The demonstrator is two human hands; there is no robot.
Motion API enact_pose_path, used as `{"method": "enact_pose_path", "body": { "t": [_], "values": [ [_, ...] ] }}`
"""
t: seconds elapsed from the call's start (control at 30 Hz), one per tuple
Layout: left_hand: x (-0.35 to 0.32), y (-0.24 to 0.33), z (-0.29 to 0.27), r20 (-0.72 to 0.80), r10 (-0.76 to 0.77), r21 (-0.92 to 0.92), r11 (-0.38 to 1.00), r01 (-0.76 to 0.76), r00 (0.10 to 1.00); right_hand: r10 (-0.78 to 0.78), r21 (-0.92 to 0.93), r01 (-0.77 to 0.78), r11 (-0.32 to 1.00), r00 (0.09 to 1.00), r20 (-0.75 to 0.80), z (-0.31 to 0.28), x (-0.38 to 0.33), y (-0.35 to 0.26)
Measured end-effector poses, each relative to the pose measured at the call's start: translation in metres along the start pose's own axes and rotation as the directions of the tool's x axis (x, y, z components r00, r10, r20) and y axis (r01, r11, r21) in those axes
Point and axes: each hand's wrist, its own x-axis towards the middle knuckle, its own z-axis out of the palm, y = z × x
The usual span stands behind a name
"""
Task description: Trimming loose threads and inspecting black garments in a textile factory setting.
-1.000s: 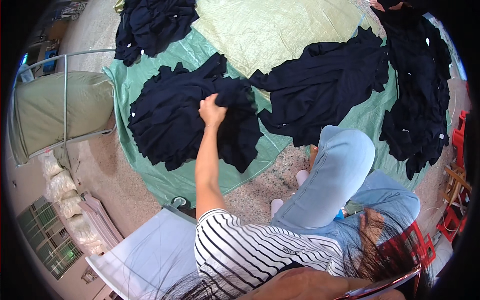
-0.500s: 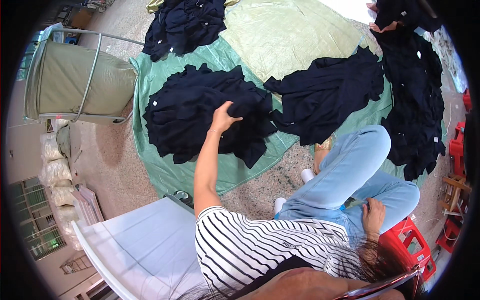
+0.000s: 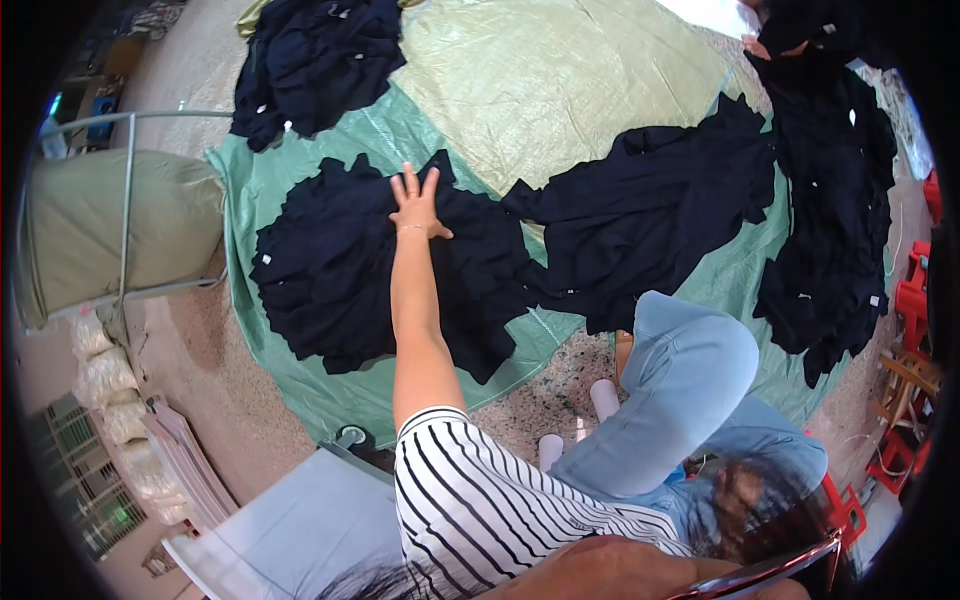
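My left hand [image 3: 417,205] lies with its fingers spread on a heap of navy-blue garments [image 3: 325,265], near the heap's far edge. Nothing is gripped in it. This heap rests on a green tarp [image 3: 420,125]. Beside it on the right, a second dark garment pile [image 3: 650,215] spreads out, its sleeve-like ends touching the first. My right hand [image 3: 738,490] is low at my bent leg in light blue jeans; strands of hair cover it, so its fingers are hard to make out.
More dark garments [image 3: 320,65] lie at the far left, and a long row [image 3: 830,230] at the right. Another person's hand [image 3: 755,46] shows there. A framed green sack [image 3: 120,215] stands left. A pale panel [image 3: 290,530] is near; red stools [image 3: 912,310] line the right.
My left arm has stretched farther forward over the heap, and its fingers have spread. The view has shifted, and hair now covers my right hand.
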Motion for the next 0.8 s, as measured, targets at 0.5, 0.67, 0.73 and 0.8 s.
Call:
{"method": "enact_pose_path", "body": {
  "t": [0.5, 0.67, 0.73, 0.8],
  "values": [
    [-0.036, 0.004, 0.045, -0.435, -0.137, -0.288, 0.957, 0.006, 0.890, 0.092, 0.033, -0.090, 0.995, 0.994, -0.054, -0.032, 0.001, -0.036],
    [-0.146, -0.124, -0.013, -0.556, -0.573, -0.818, 0.250, -0.518, 0.602, -0.164, 0.017, 0.170, 0.985, 0.968, -0.192, -0.007, 0.003, -0.019],
    [-0.138, -0.109, -0.029, -0.248, -0.718, -0.867, -0.135, -0.479, 0.650, -0.062, 0.030, 0.071, 0.997, 0.967, -0.247, -0.007, -0.023, -0.004],
    [-0.241, -0.207, -0.048, -0.300, -0.750, -0.639, -0.301, -0.708, 0.590, -0.177, 0.050, 0.189, 0.981, 0.967, -0.185, -0.003, 0.003, -0.023]
  ]
}}
